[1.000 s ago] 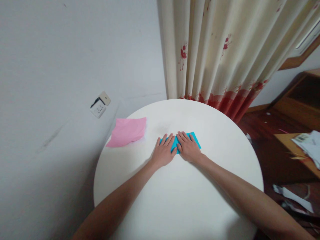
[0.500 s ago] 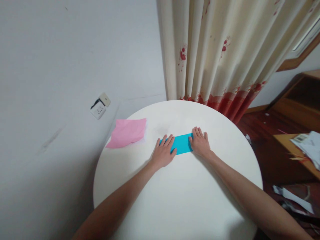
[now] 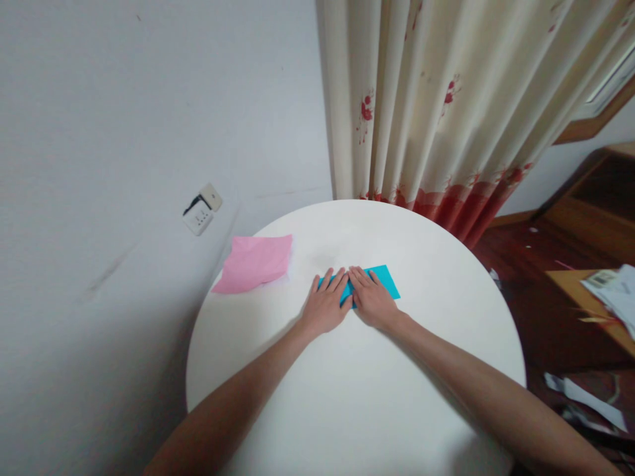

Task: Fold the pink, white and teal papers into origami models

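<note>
A blue sheet of paper [image 3: 385, 280], longer than it is wide, lies flat on the white round table [image 3: 342, 390]. My left hand [image 3: 325, 305] rests palm down on its left part, fingers spread. Beside it, my right hand [image 3: 370, 297] lies flat across the middle of the paper, its fingertips close to the left hand's fingers. The paper's right end shows beyond my right hand; much of the rest is hidden under both hands. Neither hand grips it.
To the left, near the wall, a pink sheet or packet [image 3: 255, 263] lies by the table's edge. A wall socket [image 3: 198, 217] is beyond it. A patterned curtain [image 3: 421, 119] hangs behind the table. Papers [image 3: 615, 294] lie on a wooden surface at the right.
My right hand has slid left along the blue paper, from its right end to its middle beside my left hand. My left hand stays in place.
</note>
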Tool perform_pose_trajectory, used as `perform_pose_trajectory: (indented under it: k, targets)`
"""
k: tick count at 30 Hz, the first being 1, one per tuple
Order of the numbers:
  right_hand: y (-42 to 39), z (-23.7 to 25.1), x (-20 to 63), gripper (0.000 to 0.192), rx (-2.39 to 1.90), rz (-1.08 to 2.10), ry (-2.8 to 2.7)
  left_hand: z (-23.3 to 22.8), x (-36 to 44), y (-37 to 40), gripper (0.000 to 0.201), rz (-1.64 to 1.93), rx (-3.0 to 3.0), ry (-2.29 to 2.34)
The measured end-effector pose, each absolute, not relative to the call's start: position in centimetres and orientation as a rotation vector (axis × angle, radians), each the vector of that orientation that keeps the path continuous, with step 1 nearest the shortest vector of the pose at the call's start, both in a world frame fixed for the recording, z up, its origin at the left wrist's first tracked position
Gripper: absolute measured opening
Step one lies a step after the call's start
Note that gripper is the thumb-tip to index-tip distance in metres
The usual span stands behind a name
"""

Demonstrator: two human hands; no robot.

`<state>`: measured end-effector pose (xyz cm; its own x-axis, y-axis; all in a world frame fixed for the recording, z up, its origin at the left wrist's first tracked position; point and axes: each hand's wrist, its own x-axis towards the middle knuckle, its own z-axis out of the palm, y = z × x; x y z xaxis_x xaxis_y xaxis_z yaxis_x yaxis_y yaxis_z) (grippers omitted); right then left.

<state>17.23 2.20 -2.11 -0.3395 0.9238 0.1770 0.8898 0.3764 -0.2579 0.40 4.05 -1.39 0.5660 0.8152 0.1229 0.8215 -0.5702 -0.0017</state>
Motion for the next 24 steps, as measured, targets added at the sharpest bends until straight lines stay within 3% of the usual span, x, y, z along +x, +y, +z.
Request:
perform_pose_trajectory:
  k: [11, 24]
  targets:
    - [2.4, -2.1, 17.7, 0.058, -1.712, 0.149, -2.294, -1.0, 0.6, 3.8, 0.061, -0.145, -2.700, -1.499]
    - [2.2, -1.9, 17.8, 0.057, -1.701, 0.146, -2.282, -0.7, -1.2, 3.4, 0.081, 0.043, -2.572, -1.791]
